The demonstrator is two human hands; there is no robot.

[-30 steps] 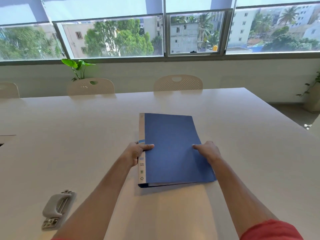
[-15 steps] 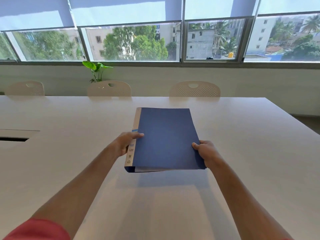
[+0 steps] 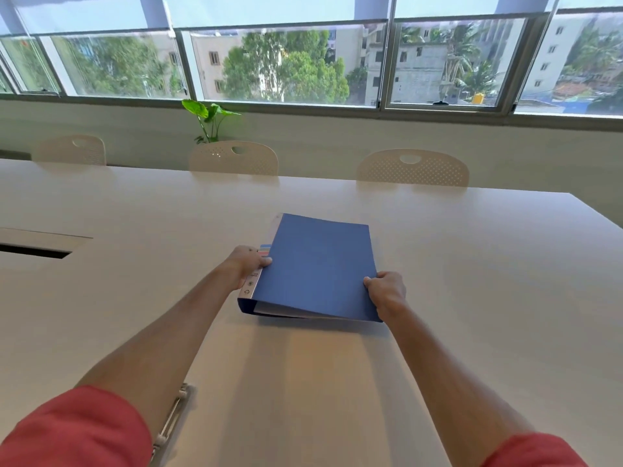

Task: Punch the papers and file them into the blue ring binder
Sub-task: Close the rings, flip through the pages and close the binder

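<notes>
I hold the blue ring binder [image 3: 318, 264] with both hands above the white table [image 3: 472, 281]. My left hand [image 3: 246, 266] grips the spine side, my right hand [image 3: 386, 291] the open edge. The hole punch [image 3: 173, 419] lies under my left forearm.

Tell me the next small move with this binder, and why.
Probably swing the cover open with the right hand: it already grips the cover's free edge, slightly lifted, while the left hand steadies the spine of the blue ring binder. The rings must be exposed for filing.
</notes>
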